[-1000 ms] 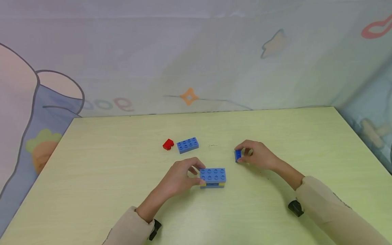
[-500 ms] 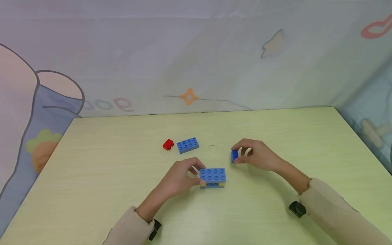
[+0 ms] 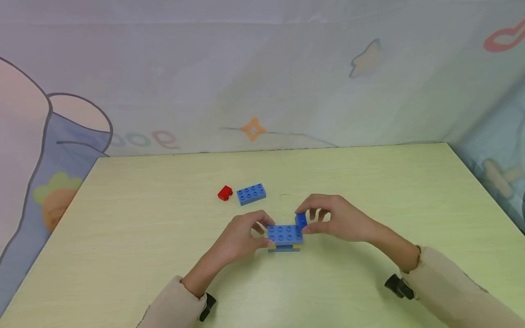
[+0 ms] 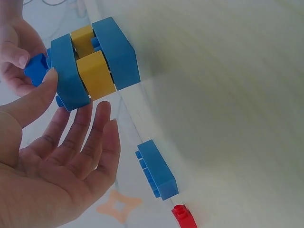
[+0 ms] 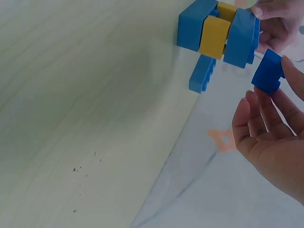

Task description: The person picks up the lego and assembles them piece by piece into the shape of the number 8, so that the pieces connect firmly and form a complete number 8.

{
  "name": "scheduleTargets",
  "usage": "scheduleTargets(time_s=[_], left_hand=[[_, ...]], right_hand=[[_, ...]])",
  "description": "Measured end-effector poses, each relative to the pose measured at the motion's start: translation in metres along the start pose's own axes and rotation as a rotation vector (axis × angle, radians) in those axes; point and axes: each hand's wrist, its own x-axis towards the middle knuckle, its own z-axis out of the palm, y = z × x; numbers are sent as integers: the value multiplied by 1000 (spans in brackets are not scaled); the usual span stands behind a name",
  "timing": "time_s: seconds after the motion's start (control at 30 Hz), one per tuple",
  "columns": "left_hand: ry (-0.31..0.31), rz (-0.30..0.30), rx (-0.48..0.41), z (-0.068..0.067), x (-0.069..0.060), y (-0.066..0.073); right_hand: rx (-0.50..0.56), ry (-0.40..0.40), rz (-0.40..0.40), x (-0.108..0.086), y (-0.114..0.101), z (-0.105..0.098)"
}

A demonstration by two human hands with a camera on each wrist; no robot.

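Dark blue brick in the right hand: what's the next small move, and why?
Probably lower the dark blue brick onto the right-end studs of the stack. The right hand pinches it beside those studs, with a gap showing in the right wrist view, while the left hand holds the stack's other end.

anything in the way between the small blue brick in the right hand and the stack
Nothing visible: the right hand holds the small blue brick over the right end of the stack, and the right wrist view shows only open space between. The left hand grips the opposite end.
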Motion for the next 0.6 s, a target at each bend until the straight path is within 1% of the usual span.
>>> scheduleTargets(time_s=[0.27, 0.47, 0.6], left_hand=[[-7, -9, 4, 0, 1, 0], [-5, -7, 9, 0, 1, 0], [-5, 2, 9, 0, 1, 0]], right_hand=[[-38, -7, -9, -2, -4, 8], [-46, 11, -32, -2, -4, 13], [-36, 22, -28, -2, -5, 15]])
